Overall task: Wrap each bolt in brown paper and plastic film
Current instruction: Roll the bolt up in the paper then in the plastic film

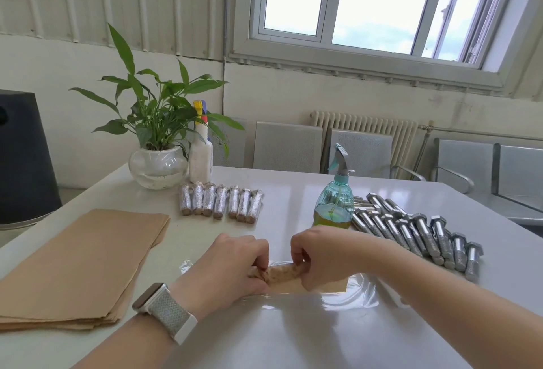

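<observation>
Rolling a bolt in brown paper, we judge: the paper roll (282, 274) sits at 6 o'clock on the surface (293, 189), atop a clear plastic film sheet (346, 292). Left hand (232, 265) pinches its left end, right hand (317, 257) curls round the right end; both are closed on it. Next we likely tuck the ends, then roll it into the film. The paper looks mottled, maybe damp. Seven finished wrapped bolts (220, 202) lie at 11 o'clock, bare bolts (411, 230) at 2, paper stack (79, 265) at 9.
</observation>
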